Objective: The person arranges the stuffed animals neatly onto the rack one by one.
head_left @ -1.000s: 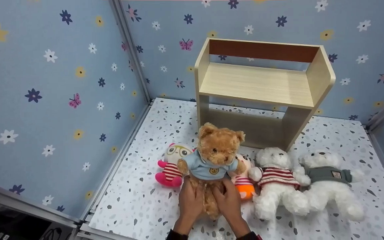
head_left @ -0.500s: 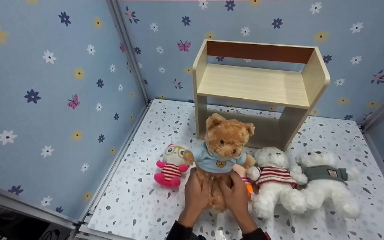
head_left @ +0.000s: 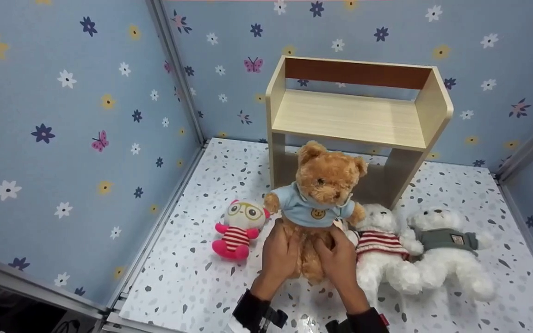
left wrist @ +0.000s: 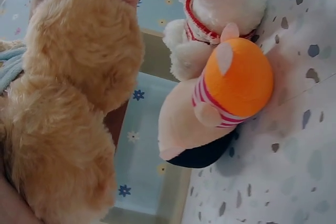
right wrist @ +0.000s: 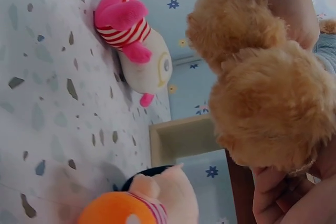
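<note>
We see a white tabletop (head_left: 174,289) with gray specks. A wooden shelf (head_left: 347,115) stands up on it, toward the back. In front of the shelf, we see soft toys lying down. The pink plush doll (head_left: 236,237) with round glasses is on the left. The orange-bottomed plush doll (left wrist: 241,80) is next, near a white teddy bear (head_left: 382,243) in a striped shirt. Just beside that, we find another white teddy bear (head_left: 446,240) in a dark shirt.

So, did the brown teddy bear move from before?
Yes. In the head view, the brown teddy bear has moved up and to the right compared with the wooden shelf behind it.
</note>
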